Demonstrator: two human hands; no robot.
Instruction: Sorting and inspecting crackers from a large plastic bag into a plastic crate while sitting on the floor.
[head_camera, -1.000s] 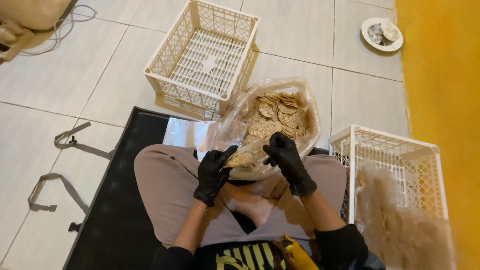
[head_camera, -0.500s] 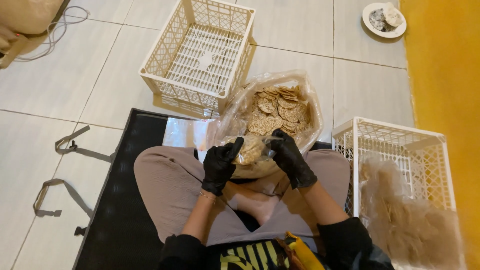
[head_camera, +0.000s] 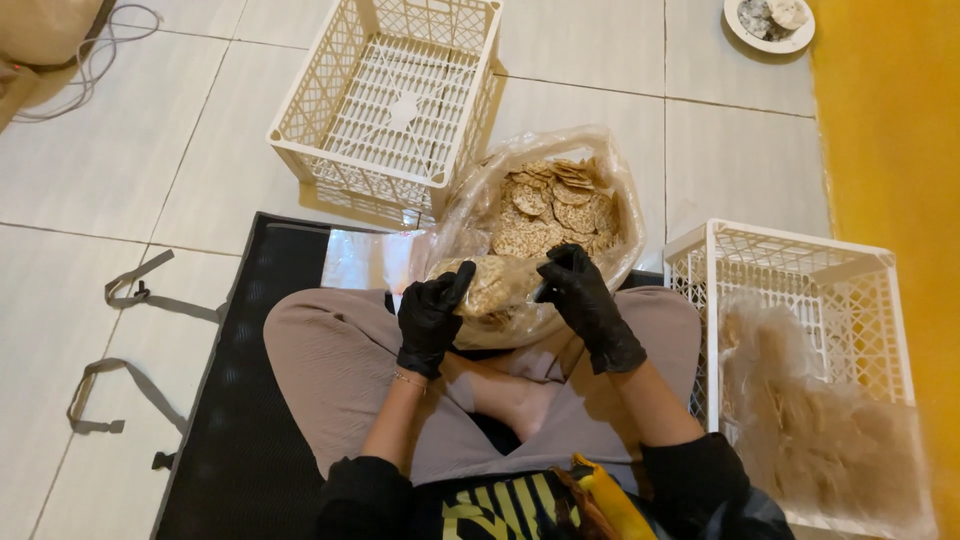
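I sit cross-legged on a black mat, both hands in black gloves. My left hand grips one end of a small clear bag of round crackers held over my lap. My right hand pinches the other end of the same small bag. Just beyond it stands a large open plastic bag of round brown crackers on the floor.
An empty white plastic crate stands on the tiled floor ahead. A second white crate at my right holds filled clear bags. A small white dish lies far right, grey straps at left, a yellow wall on the right.
Both hands have lifted the small cracker bag slightly and shifted their grip on its ends. The view has tilted a little.
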